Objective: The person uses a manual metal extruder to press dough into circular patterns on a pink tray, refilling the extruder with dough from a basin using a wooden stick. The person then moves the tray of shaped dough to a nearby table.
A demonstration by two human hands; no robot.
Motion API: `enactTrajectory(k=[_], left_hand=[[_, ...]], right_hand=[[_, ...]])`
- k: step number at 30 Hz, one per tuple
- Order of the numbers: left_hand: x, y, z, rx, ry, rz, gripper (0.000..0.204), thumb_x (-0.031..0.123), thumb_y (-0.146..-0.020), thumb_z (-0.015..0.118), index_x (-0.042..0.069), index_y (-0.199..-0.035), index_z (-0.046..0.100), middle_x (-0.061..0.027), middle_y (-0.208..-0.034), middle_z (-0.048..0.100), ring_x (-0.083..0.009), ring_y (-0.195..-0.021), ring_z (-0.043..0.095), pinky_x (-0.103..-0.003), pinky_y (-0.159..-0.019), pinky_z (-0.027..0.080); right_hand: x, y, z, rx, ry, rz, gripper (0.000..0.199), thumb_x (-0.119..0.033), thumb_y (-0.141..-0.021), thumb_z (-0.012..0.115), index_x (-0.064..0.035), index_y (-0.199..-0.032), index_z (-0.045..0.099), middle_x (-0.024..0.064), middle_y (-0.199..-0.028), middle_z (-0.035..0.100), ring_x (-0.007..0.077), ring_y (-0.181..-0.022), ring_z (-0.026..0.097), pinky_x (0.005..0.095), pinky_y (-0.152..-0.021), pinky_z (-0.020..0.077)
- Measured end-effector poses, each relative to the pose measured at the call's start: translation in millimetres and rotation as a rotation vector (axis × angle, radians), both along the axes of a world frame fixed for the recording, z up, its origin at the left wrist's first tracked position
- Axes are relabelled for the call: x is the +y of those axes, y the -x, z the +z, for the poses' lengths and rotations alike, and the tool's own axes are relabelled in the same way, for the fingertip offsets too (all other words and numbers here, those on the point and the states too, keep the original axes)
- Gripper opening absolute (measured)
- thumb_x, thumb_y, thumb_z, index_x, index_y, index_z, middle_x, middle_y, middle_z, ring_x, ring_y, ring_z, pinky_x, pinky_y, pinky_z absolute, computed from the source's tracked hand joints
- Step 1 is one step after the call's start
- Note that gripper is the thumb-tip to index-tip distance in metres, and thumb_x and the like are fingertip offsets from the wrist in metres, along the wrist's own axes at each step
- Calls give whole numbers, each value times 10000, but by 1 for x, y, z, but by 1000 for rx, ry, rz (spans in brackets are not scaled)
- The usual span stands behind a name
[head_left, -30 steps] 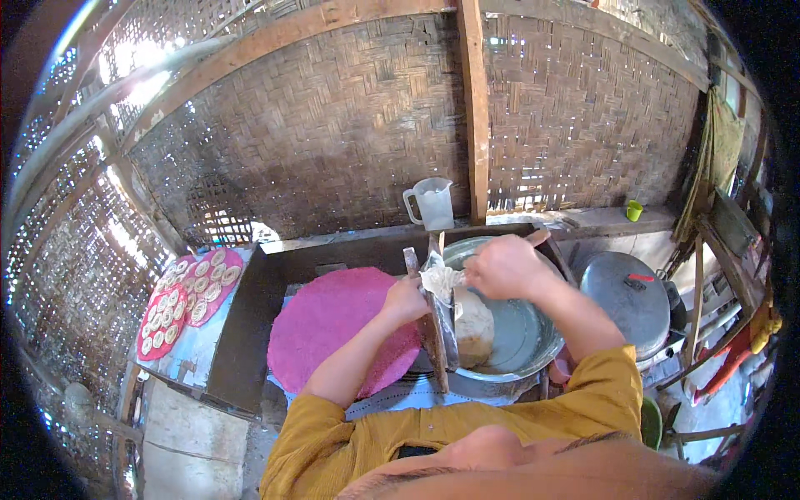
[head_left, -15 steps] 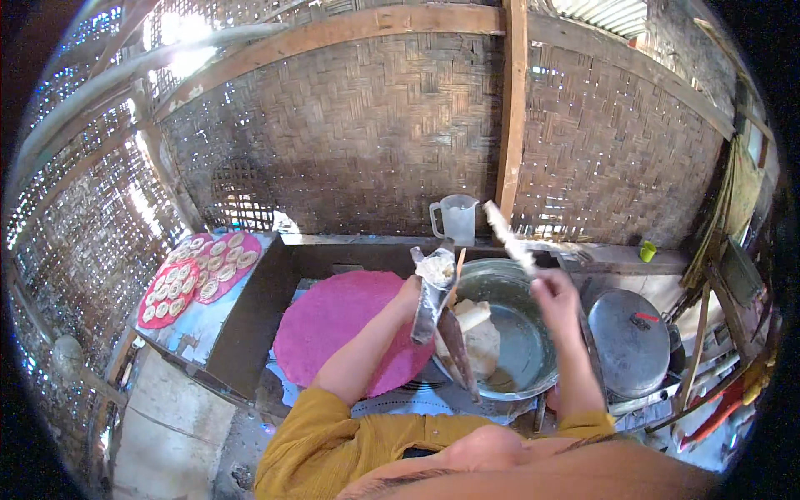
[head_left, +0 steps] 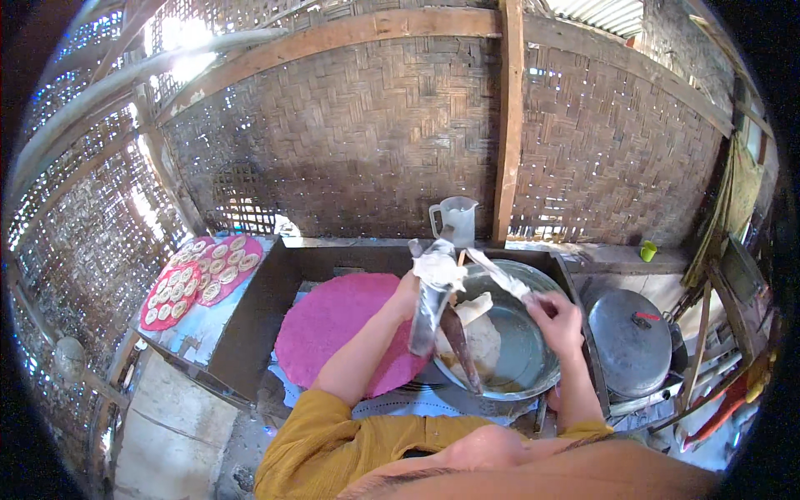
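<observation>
My left hand [head_left: 406, 298] is closed round a hand press of metal and dark wood [head_left: 427, 321], its two long arms pointing down toward me. Pale, sticky dough [head_left: 438, 268] is heaped in the top of the press. In my right hand [head_left: 560, 322] is a flat spatula [head_left: 502, 275] smeared with the same dough, its far end close to the heap. Below both hands stands a large metal basin [head_left: 533, 379] holding a mass of dough [head_left: 481, 343]. Under my left forearm lies a round pink mat [head_left: 333, 321], partly covered by the arm.
Pink mats with several coiled dough rounds [head_left: 175, 293] lie at the left. A clear plastic jug [head_left: 457, 221] stands behind the basin, by a wooden post [head_left: 509, 125]. To the right sits a lidded metal pot [head_left: 627, 346]. Dark boards [head_left: 242, 350] edge the work area.
My right hand has come slightly down, and the spatula has swung down and left from a raised position, its end now beside the press. The dough on the press bulges more to the right.
</observation>
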State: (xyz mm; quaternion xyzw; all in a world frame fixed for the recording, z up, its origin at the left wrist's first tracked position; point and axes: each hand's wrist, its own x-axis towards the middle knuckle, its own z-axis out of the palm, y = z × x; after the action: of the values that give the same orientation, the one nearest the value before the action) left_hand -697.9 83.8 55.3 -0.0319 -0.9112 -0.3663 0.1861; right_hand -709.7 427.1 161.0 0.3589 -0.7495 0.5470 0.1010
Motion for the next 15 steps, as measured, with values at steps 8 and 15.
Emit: enactTrajectory(k=[8, 15], left_hand=[[56, -12, 34, -18, -335, 11, 321, 222, -743, 581, 50, -1014, 575, -105, -992, 611, -205, -901, 580, -323, -775, 440], [-26, 20, -37, 46, -653, -30, 195, 213, -750, 586, 52, -854, 617, -55, -796, 624, -154, -743, 587, -300, -653, 463]], right_hand=[[-24, -10, -1, 673, -33, -157, 192, -123, -670, 680, -67, -838, 606, 80, -618, 567, 239, -539, 566, 316, -479, 449], [-10, -19, -5, 132, 51, 443, 181, -81, -679, 685, -42, -850, 639, 79, -704, 620, 162, -624, 600, 265, -581, 474]])
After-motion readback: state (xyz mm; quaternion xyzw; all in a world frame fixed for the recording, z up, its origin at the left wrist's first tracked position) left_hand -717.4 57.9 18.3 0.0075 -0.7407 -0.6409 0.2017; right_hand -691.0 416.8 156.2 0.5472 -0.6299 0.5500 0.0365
